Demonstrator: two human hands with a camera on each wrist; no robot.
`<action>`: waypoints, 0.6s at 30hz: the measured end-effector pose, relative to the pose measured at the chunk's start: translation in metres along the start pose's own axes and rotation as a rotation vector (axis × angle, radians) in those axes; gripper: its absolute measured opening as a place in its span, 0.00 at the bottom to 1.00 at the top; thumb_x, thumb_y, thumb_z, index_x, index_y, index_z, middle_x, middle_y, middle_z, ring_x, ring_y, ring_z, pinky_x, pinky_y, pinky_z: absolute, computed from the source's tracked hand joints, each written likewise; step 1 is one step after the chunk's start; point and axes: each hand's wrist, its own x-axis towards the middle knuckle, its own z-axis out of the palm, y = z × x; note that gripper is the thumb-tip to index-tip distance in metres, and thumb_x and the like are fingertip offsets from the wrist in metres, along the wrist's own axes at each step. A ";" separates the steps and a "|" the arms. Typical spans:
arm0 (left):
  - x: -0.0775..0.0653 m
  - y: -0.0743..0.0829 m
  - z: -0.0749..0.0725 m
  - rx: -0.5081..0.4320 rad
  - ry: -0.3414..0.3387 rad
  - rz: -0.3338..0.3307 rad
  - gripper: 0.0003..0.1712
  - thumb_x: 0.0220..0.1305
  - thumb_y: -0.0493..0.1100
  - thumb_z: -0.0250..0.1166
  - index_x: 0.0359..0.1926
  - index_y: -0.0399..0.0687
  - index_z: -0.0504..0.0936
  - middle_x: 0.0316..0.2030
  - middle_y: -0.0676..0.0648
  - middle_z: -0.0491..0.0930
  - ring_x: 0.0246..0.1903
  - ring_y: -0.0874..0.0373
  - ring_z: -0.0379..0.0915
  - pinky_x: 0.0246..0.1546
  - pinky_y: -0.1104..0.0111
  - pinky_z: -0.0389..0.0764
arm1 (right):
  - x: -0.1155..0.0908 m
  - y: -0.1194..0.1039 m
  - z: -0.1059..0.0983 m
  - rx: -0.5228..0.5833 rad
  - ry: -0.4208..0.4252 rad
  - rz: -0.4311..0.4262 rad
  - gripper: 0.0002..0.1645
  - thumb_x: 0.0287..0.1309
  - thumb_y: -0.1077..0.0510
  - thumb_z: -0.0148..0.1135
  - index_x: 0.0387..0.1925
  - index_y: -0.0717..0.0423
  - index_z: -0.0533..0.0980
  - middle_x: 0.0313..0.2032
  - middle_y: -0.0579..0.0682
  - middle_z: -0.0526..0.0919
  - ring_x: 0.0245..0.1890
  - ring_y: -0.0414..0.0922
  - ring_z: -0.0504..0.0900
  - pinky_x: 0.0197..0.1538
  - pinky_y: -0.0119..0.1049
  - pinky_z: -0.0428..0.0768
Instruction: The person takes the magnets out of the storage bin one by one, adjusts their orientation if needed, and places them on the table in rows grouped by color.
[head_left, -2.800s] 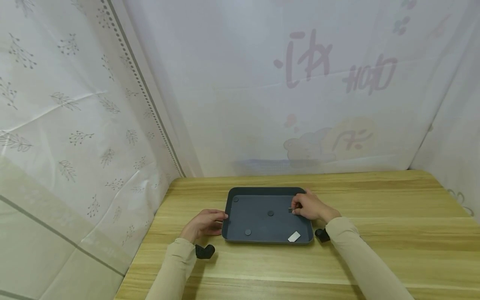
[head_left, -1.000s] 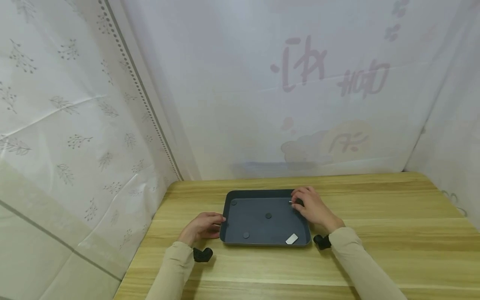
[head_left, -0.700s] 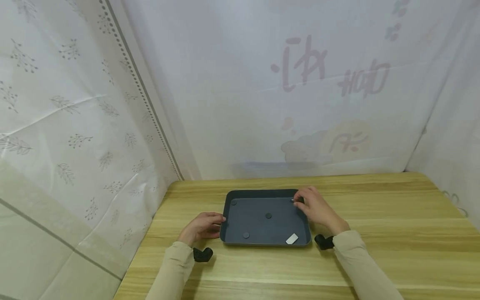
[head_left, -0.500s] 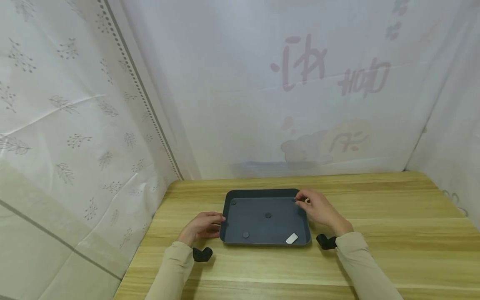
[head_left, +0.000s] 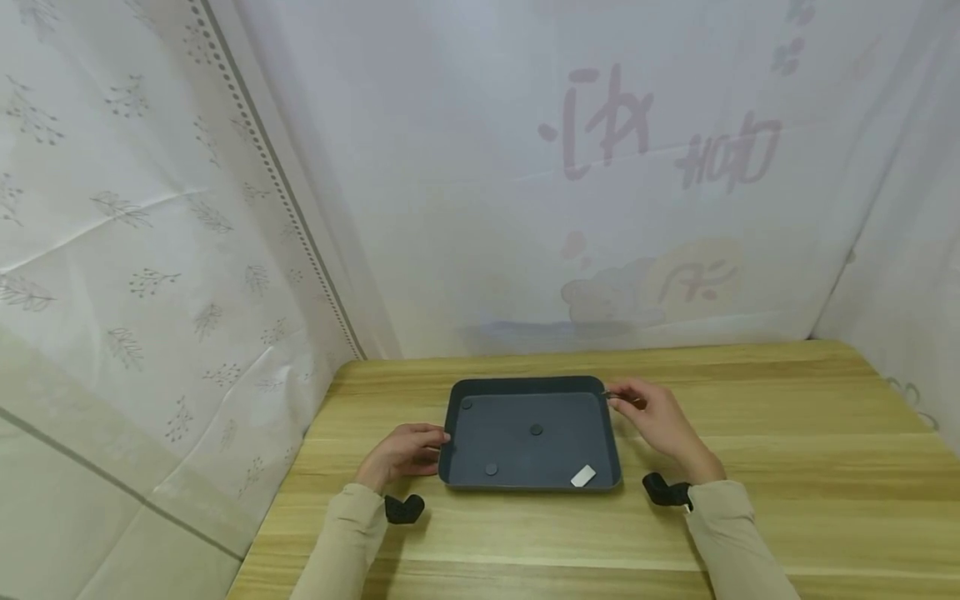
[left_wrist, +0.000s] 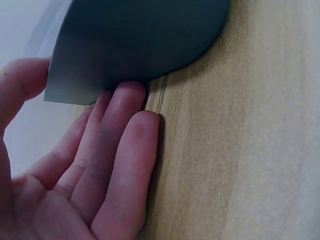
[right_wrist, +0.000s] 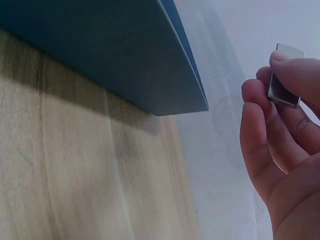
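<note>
Working largest to smallest. Surface [head_left: 795,417]: firm, wood-grained, carries the tray [head_left: 517,437]. The tray looks light and stiff, likely plastic; smooth enough, I judge, to skid if nudged. Best hold: thumb over the rim, fingers low on the outer wall. My left hand [head_left: 405,450] has it roughly so at the tray's left side, thumb at the rim, the other fingers gently bent outside.

Pinched flat piece [right_wrist: 282,94]: thin, shiny, probably metal — expect it stiff, dense for its size, slippery on the faces, hard to break. Best held by its broad faces, one end left free. My right hand [head_left: 660,421] nips it between thumb and fingertips, the remaining fingers loosely bent. It sits by the tray's far right corner; my right wrist view shows it apart from the wall.

Counts:
- Surface: 1. Tray: 1, on it.
- Hands: 2, one either side of the tray.
- Flat pieces: 2 — the pinched one, plus a loose flat piece [head_left: 583,476] inside the tray's near right corner.
- Dark discs: 3 in the tray: far left disc [head_left: 467,405], middle disc [head_left: 536,430], near left disc [head_left: 491,469]. Loose or fixed, cannot tell.
</note>
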 end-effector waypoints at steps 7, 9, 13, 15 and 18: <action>-0.001 0.001 -0.003 -0.005 -0.021 0.005 0.30 0.60 0.45 0.67 0.60 0.35 0.74 0.42 0.45 0.82 0.35 0.57 0.82 0.34 0.65 0.83 | -0.008 0.007 -0.004 0.061 0.049 0.054 0.13 0.63 0.58 0.62 0.48 0.58 0.80 0.42 0.53 0.85 0.38 0.29 0.79 0.42 0.27 0.79; -0.002 0.002 -0.003 -0.003 -0.020 0.003 0.30 0.60 0.46 0.67 0.60 0.36 0.74 0.42 0.45 0.83 0.36 0.57 0.82 0.35 0.65 0.83 | -0.010 0.010 -0.005 0.082 0.065 0.061 0.13 0.63 0.59 0.62 0.48 0.59 0.80 0.43 0.55 0.85 0.39 0.27 0.79 0.43 0.25 0.79; -0.002 0.002 -0.002 -0.001 -0.009 -0.003 0.29 0.59 0.45 0.67 0.59 0.36 0.75 0.41 0.46 0.83 0.36 0.57 0.82 0.34 0.65 0.83 | -0.013 0.017 -0.006 0.132 0.100 0.064 0.14 0.64 0.60 0.61 0.48 0.62 0.79 0.45 0.59 0.84 0.40 0.25 0.79 0.43 0.22 0.79; -0.001 0.001 -0.003 -0.002 -0.011 -0.004 0.29 0.59 0.45 0.67 0.59 0.36 0.75 0.41 0.46 0.83 0.36 0.57 0.82 0.34 0.65 0.83 | -0.015 0.021 -0.007 0.151 0.114 0.067 0.13 0.64 0.62 0.61 0.48 0.64 0.79 0.45 0.60 0.84 0.41 0.23 0.78 0.43 0.20 0.79; 0.000 0.001 -0.003 -0.002 -0.015 -0.005 0.29 0.59 0.45 0.67 0.59 0.36 0.75 0.41 0.46 0.83 0.36 0.57 0.82 0.34 0.65 0.83 | -0.018 0.027 -0.008 0.180 0.130 0.060 0.14 0.63 0.63 0.60 0.48 0.67 0.78 0.44 0.60 0.84 0.41 0.23 0.79 0.43 0.20 0.79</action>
